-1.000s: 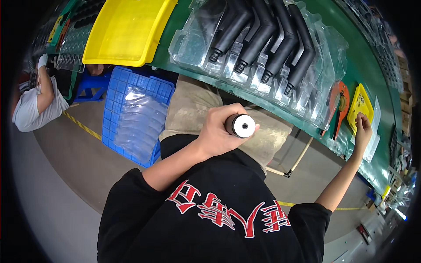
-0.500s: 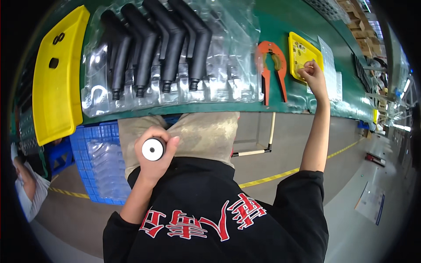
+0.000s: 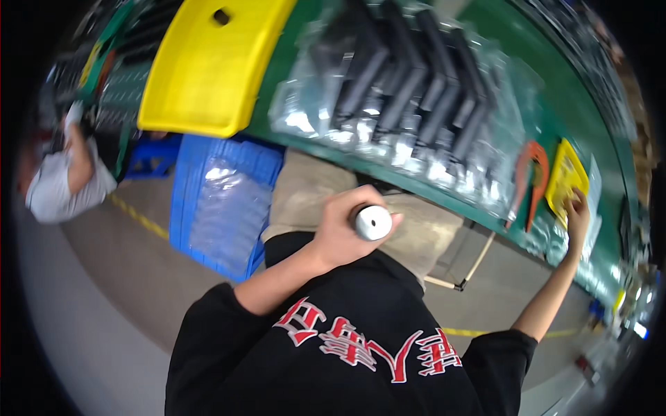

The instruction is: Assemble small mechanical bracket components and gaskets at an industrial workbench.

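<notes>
My left hand [image 3: 341,227] is wrapped round a dark cylinder [image 3: 374,223], whose round white end, with a small hole in the middle, faces up. It is held over my lap, in front of the bench edge. At the far right, my right hand [image 3: 577,205] is at a small yellow tray [image 3: 563,173], fingertips pinched together over its near side. Whatever lies between those fingertips is too small and blurred to make out. An orange-handled cutter [image 3: 539,177] lies left of that tray. Several bent black handles [image 3: 409,76] rest in a clear plastic blister tray [image 3: 298,114].
A large yellow tray [image 3: 198,90] with a small black piece [image 3: 221,16] stands on the green bench at the left. Below it is a blue crate [image 3: 186,215] holding clear plastic trays [image 3: 232,222]. Another person [image 3: 69,170] sits farther left.
The whole view has swung, so bench and trays appear farther right and tilted. My left hand still grips the cylinder; my right hand remains at the small yellow tray.
</notes>
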Action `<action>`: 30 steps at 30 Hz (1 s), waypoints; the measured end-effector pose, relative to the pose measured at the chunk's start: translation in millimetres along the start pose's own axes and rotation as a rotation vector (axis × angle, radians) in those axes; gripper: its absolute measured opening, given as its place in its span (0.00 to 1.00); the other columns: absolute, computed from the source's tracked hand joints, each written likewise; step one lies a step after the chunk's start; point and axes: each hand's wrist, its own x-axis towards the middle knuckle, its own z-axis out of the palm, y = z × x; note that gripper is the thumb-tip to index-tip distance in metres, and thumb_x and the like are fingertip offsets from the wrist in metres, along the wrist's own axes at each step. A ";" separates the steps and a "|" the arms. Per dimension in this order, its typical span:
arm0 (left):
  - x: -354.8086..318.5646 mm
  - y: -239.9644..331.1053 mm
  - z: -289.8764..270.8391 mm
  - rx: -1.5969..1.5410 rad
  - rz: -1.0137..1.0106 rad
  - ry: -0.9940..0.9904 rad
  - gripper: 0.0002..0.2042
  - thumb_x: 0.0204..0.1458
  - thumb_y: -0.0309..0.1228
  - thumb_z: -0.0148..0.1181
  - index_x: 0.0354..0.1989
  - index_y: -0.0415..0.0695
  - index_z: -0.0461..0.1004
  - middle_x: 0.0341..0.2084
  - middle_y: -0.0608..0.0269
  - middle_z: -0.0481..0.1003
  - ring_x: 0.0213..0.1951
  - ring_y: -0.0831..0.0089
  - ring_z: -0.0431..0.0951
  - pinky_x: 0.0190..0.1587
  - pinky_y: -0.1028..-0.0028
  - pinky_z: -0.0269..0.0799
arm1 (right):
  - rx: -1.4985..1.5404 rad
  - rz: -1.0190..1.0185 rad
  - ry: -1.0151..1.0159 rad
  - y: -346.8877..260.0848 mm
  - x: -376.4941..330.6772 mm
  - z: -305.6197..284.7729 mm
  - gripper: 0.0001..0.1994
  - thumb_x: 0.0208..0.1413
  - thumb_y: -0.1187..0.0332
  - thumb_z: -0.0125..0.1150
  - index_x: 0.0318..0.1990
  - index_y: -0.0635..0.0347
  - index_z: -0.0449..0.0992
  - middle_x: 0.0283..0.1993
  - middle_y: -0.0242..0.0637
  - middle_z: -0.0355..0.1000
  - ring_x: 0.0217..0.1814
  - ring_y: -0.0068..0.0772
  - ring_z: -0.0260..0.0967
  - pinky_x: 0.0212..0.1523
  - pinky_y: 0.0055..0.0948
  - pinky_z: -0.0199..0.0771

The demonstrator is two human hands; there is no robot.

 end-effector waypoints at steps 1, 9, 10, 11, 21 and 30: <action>2.9 0.8 -3.9 0.026 0.048 0.044 0.10 0.43 0.18 0.67 0.23 0.43 0.70 0.18 0.71 0.70 0.19 0.77 0.64 0.25 0.79 0.61 | -0.094 0.001 0.001 -3.7 -0.5 -7.0 0.20 0.58 0.72 0.59 0.59 0.59 0.72 0.32 0.37 0.75 0.33 0.26 0.72 0.37 0.20 0.71; 5.8 11.0 -58.8 0.058 0.117 0.239 0.10 0.42 0.19 0.68 0.23 0.44 0.70 0.16 0.70 0.70 0.18 0.78 0.63 0.23 0.78 0.59 | -0.505 -0.002 0.219 -47.4 19.3 2.5 0.21 0.61 0.60 0.61 0.56 0.64 0.75 0.47 0.44 0.77 0.46 0.36 0.74 0.47 0.28 0.73; 6.3 12.2 -65.6 0.055 0.133 0.252 0.11 0.42 0.19 0.68 0.22 0.44 0.70 0.16 0.70 0.69 0.17 0.78 0.63 0.23 0.78 0.59 | -0.407 -0.087 0.225 -65.7 23.1 -2.9 0.20 0.61 0.61 0.61 0.56 0.64 0.75 0.48 0.44 0.77 0.48 0.35 0.74 0.49 0.27 0.73; 6.2 12.9 -72.3 0.053 0.151 0.265 0.11 0.42 0.20 0.69 0.22 0.44 0.70 0.16 0.70 0.69 0.17 0.78 0.63 0.23 0.78 0.59 | -0.307 -0.170 0.229 -85.1 28.9 -7.9 0.20 0.61 0.61 0.61 0.56 0.64 0.75 0.50 0.44 0.77 0.49 0.35 0.75 0.51 0.27 0.73; -12.4 12.7 -119.7 0.044 0.144 0.325 0.12 0.41 0.21 0.70 0.20 0.46 0.69 0.14 0.73 0.68 0.16 0.78 0.62 0.21 0.78 0.57 | -0.009 -0.860 -0.221 -483.0 -54.2 205.4 0.13 0.59 0.69 0.62 0.50 0.62 0.78 0.43 0.36 0.78 0.43 0.26 0.73 0.46 0.21 0.71; -29.3 21.0 -149.5 0.044 0.164 0.438 0.13 0.40 0.20 0.70 0.20 0.46 0.68 0.14 0.72 0.69 0.15 0.77 0.62 0.21 0.78 0.57 | -0.284 -1.234 -0.245 -607.5 -13.2 427.8 0.14 0.56 0.67 0.59 0.48 0.61 0.79 0.50 0.41 0.75 0.44 0.40 0.74 0.47 0.34 0.75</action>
